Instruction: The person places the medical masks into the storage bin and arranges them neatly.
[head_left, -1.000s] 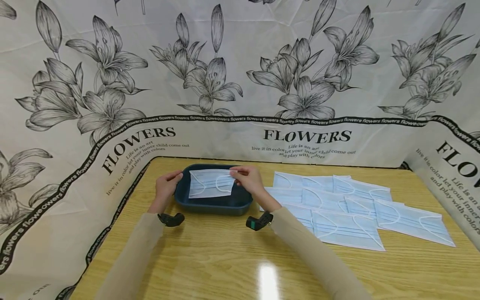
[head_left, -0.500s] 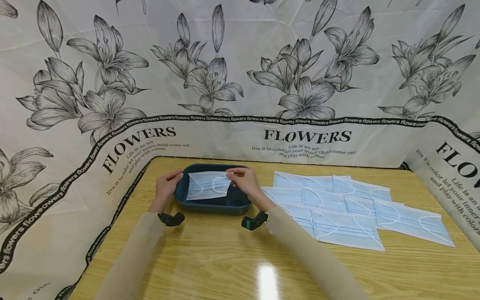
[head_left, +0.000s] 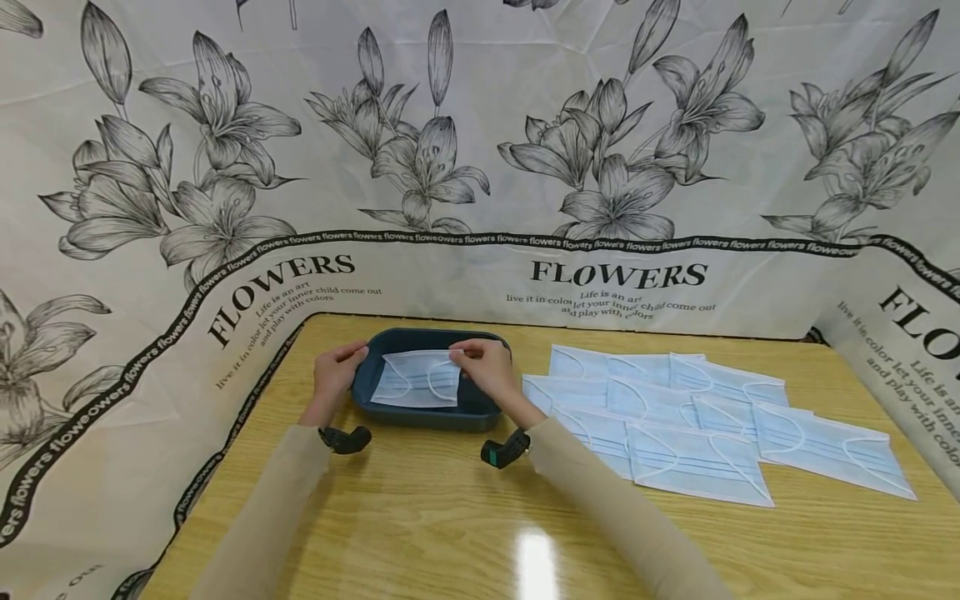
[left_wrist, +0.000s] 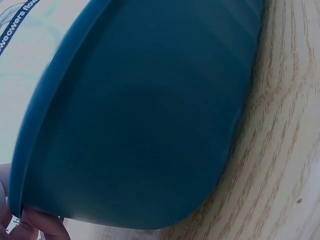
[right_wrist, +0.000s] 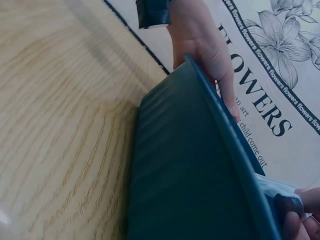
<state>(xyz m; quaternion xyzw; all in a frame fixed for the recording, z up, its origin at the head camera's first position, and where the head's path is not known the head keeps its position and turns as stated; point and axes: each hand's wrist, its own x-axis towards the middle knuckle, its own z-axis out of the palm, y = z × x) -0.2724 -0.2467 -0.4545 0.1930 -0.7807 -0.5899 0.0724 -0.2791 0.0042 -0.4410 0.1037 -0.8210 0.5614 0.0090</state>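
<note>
On a wood-grained table [head_left: 420, 517], a blue tray [head_left: 427, 420] is gripped at its rim by the left hand [head_left: 335, 372]; within its mouth a mask [head_left: 412, 382] is pinched by the right hand [head_left: 487, 367], more masks [head_left: 697, 467] being spread rightward. "FLOWERS" and "Life is an art" are printed on the lily-patterned cloth [head_left: 480, 75] behind.

Pale blue, white-looped masks [head_left: 418, 383], dark teal-blue tray [head_left: 423, 419], yellow-brown wood-grained table [head_left: 390, 525], beige sleeves [head_left: 258, 508], black wrist devices [head_left: 347, 440], white cloth [head_left: 442, 287] patterned with grey-black line-drawn lilies [head_left: 617, 204], black lettering [head_left: 618, 274], white-lettered black band [head_left: 480, 239]
</note>
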